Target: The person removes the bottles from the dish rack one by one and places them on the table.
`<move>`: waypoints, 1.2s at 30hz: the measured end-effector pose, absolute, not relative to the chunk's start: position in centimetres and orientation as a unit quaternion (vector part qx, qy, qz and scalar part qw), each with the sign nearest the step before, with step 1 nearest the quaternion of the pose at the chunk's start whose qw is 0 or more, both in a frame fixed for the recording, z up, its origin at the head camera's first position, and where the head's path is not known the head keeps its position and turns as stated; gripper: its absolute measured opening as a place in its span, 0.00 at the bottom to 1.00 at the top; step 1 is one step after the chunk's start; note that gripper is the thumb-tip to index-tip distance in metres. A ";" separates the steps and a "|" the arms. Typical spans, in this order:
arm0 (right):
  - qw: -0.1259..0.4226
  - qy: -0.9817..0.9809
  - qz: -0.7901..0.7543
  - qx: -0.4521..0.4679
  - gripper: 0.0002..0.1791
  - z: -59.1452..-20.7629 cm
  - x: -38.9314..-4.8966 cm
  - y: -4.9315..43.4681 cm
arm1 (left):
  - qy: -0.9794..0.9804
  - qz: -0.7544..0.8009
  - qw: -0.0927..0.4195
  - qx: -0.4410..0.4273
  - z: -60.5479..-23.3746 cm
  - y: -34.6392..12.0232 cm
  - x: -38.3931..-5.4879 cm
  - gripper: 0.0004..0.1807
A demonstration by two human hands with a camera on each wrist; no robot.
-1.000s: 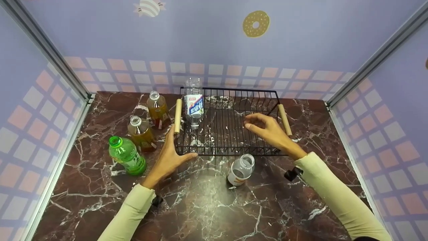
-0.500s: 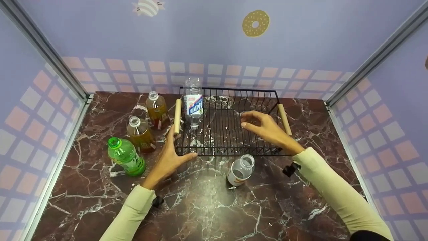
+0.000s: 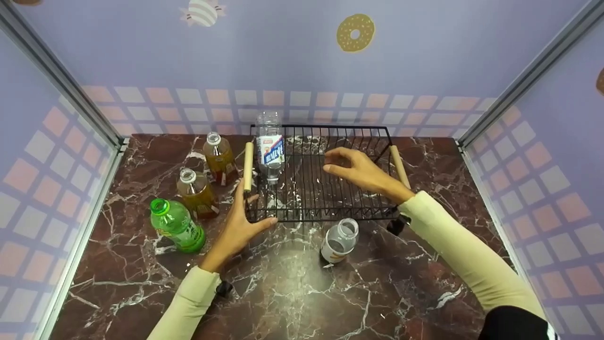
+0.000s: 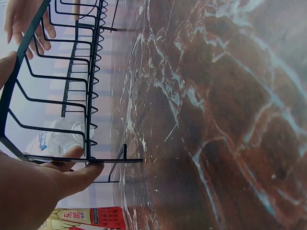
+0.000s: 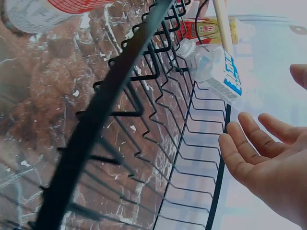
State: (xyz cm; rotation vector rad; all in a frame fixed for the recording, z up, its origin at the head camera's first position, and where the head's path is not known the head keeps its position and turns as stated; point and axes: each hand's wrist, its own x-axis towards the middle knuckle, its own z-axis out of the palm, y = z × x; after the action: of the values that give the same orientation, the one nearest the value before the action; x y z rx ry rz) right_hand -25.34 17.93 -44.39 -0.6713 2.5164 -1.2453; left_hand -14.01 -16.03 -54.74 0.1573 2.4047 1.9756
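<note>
A black wire rack (image 3: 325,220) with pale wooden handles (image 3: 248,166) stands at the back of the marbled table. My left hand (image 3: 238,231) grips its front left corner, thumb on the front rail and fingers round the side, as the left wrist view also shows. Inside the rack's left end lies a clear plastic bottle (image 3: 272,148) with a blue and white label, its neck toward me. Over the middle of the rack hovers my right hand (image 3: 361,172), fingers loosely bent and holding nothing. The right wrist view shows that hand (image 5: 268,153) above the wires, apart from the bottle (image 5: 218,72).
Left of the rack stand two amber bottles (image 3: 219,158) (image 3: 198,193) and a green bottle (image 3: 178,226), all uncapped. A clear bottle (image 3: 339,241) with a white label stands just in front of the rack. Patterned walls (image 3: 302,56) enclose the table at the back and sides.
My right hand has moved left and a little farther back over the rack. The left hand stays at the rack's corner, and the bottles have not moved. The head view has shifted slightly.
</note>
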 end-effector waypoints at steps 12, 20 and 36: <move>0.152 0.863 -0.422 -0.235 0.36 -45.6 -27.4 16.1 | 0.771 0.635 0.014 0.049 -54.9 -16.0 -13.8 0.75; 0.151 0.861 -0.424 -0.236 0.34 -46.9 -28.7 14.4 | 0.773 0.633 0.015 0.045 -55.0 -16.3 -13.5 0.75; 0.156 0.849 -0.446 -0.235 0.35 -48.0 -30.6 12.0 | 0.776 0.628 0.011 0.048 -54.7 -16.1 -13.8 0.76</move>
State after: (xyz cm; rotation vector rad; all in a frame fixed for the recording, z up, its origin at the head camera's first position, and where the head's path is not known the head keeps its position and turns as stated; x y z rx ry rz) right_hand -30.63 11.95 -48.03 -0.6737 2.4312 -1.2765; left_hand -13.77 -16.09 -54.66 0.1508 2.4220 1.9594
